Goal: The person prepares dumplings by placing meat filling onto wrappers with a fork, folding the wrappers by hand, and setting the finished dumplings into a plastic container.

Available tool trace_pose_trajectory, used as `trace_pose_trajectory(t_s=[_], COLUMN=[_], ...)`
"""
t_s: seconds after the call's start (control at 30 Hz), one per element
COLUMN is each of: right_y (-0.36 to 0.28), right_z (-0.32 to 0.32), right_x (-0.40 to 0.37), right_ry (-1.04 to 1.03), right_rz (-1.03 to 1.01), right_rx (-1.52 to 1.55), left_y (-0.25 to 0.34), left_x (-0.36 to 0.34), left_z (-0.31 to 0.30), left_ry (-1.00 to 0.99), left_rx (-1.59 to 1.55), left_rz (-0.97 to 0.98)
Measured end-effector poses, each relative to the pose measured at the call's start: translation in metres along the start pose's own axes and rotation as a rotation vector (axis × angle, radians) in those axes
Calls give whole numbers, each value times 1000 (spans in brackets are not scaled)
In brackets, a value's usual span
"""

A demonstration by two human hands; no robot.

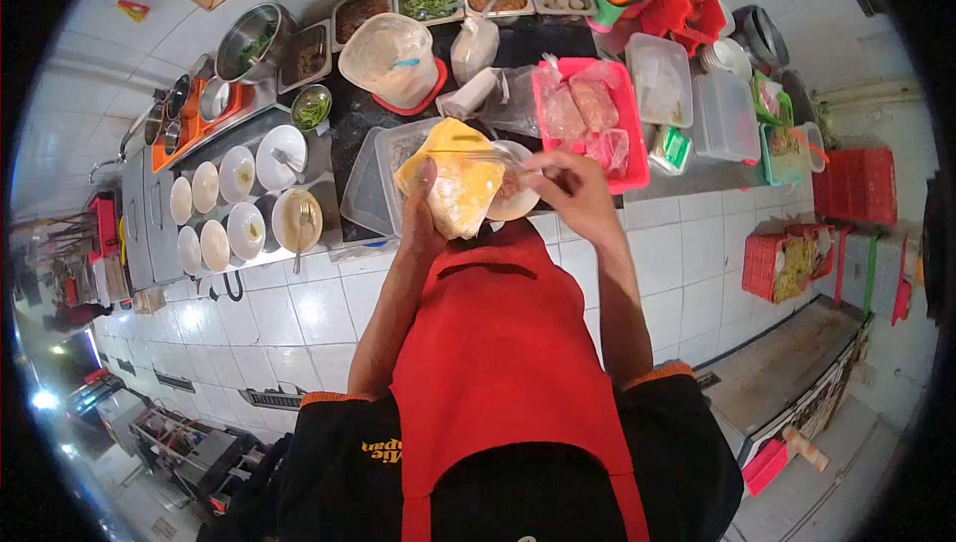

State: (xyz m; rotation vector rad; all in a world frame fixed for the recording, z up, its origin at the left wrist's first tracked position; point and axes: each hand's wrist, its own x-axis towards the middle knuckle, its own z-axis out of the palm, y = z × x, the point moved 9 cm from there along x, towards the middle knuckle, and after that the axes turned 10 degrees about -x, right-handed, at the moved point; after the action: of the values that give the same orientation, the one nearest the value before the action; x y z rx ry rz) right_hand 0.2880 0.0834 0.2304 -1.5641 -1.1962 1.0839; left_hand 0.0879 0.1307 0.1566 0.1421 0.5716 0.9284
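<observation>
My left hand (422, 213) holds a stack of yellow dough wrappers (460, 183), dusted with white flour, in front of the red apron. A thin utensil (473, 154) lies across the upper part of the wrappers, and my right hand (568, 186) is closed on its other end. Below my right hand stands a white bowl (513, 205) with a pinkish filling in it, partly covered by the wrappers. A clear plastic container (394, 149) sits behind my left hand.
White bowls (246, 229) stand at the left. A flour tub (390, 59) is behind the wrappers. Metal trays (428, 0) line the back. A pink basket (631, 134) holds bagged meat at the right, beside clear boxes (724, 116).
</observation>
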Motion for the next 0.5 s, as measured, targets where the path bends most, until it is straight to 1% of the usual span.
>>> trace_pose_trajectory(t_s=[0.07,0.1,0.17,0.2,0.27,0.3,0.37,0.4,0.43,0.47,0.5], right_y=[-30,-26,-25,-22,-23,-24,-35,-45,-55,-53,-51], right_z=[19,21,20,19,18,19,38,44,57,59,60], right_x=[7,9,13,13,3,0,-9,-15,-19,-19,-20], right_ry=[-5,9,85,90,115,174,147,122,-96,-107,-156], right_rz=[-136,-135,-212,-215,-258,-266,-262,-266,-151,-149,-157], right_rx=[-26,-20,-282,-280,-248,-242,-283,-325,-298,-294,-174], left_y=[-18,-25,-34,-38,-29,-33,-34,-37,-50,-60,-63], left_x=[-1,-2,-4,-1,1,3,4,6,13,19,19], left_z=[2,4,3,2,-3,-6,-11,-25,-48,-69,-76], left_ry=[-35,-40,23,19,49,51,91,97,0,-96,-192], left_rx=[58,69,10,14,268,270,331,332,147,-39,-227], left_rz=[-71,-81,-90,-90,106,103,137,132,38,-50,-130])
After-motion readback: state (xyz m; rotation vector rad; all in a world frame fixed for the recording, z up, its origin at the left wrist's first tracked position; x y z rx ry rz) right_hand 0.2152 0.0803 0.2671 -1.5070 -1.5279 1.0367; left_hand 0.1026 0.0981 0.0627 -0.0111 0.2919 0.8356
